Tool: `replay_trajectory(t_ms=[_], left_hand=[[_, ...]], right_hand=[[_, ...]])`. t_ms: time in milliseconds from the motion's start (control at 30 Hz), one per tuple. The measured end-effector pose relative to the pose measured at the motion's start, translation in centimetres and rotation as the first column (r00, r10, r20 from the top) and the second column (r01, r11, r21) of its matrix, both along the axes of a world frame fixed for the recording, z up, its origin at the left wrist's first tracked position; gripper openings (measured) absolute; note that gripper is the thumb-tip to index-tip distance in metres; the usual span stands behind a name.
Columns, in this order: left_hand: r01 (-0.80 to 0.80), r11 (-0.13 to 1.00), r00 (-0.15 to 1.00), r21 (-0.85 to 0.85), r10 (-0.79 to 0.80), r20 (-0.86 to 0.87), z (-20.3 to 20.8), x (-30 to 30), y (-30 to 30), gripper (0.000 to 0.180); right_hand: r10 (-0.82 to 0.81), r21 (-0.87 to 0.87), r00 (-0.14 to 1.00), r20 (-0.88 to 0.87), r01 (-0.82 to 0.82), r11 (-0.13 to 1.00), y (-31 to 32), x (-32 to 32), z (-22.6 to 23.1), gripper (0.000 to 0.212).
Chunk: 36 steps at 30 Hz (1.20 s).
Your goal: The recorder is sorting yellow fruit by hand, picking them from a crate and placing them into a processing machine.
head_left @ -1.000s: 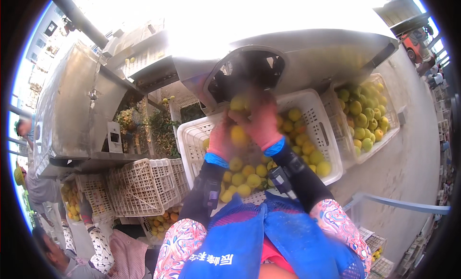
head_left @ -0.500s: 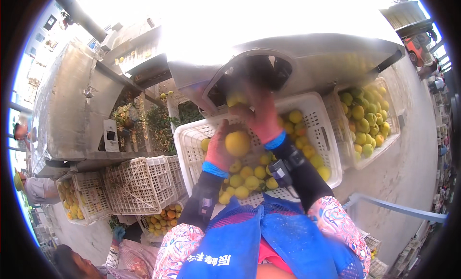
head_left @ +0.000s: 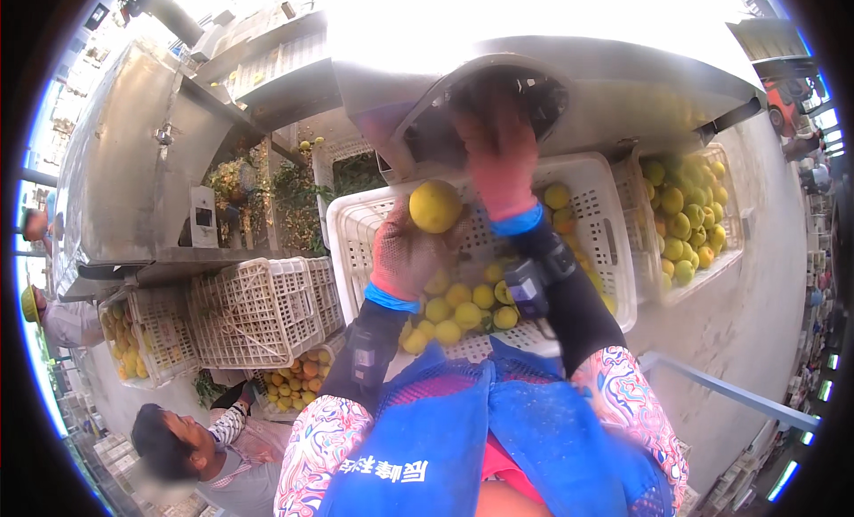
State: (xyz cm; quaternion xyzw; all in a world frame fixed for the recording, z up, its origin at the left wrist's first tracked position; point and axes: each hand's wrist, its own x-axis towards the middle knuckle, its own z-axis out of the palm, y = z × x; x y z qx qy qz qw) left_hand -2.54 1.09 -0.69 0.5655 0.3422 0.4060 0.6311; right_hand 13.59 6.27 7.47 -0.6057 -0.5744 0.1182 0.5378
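Blur veils the right hand at the dark opening, grip unclear; left hand holds a yellow fruit.

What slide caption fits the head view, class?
Left hand holding yellow fruit over white crate; right hand at metal opening.

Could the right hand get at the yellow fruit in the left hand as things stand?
Probably yes: the right hand, at the machine's opening, is close by, and nothing visible stands between it and the yellow fruit in the left hand.
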Motion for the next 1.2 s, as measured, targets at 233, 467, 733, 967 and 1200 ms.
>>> replay_trajectory(t_ms=[233,467,733,967,1200], left_hand=[[0.526,0.599,0.629,-0.604,0.205,0.75,4.1,-0.2,-0.1,0.051],[0.362,0.776,0.688,-0.517,0.152,0.71,5.1,0.6,-1.1,0.052],[0.091,0.961,0.978,-0.261,-0.036,0.207,-0.6,1.4,1.6,0.055],[0.487,0.869,0.624,-0.085,-0.415,-0.662,-9.8,2.6,-4.0,0.052],[0.824,0.554,0.049,-0.117,-0.275,-0.96,-15.8,5.1,-9.4,0.067]], right_hand=[[0.391,-0.101,0.916,0.083,-0.383,0.918,-7.6,-0.7,-2.1,0.084],[0.254,-0.079,0.944,0.209,-0.242,0.967,-8.6,-1.1,-0.5,0.087],[0.026,0.034,0.945,0.325,-0.039,0.999,-6.4,-1.6,-1.6,0.084],[-0.093,0.095,0.827,0.554,0.048,0.994,2.7,1.5,-6.0,0.051],[0.261,-0.019,0.955,0.141,-0.261,0.965,-2.9,6.4,-4.8,0.028]])
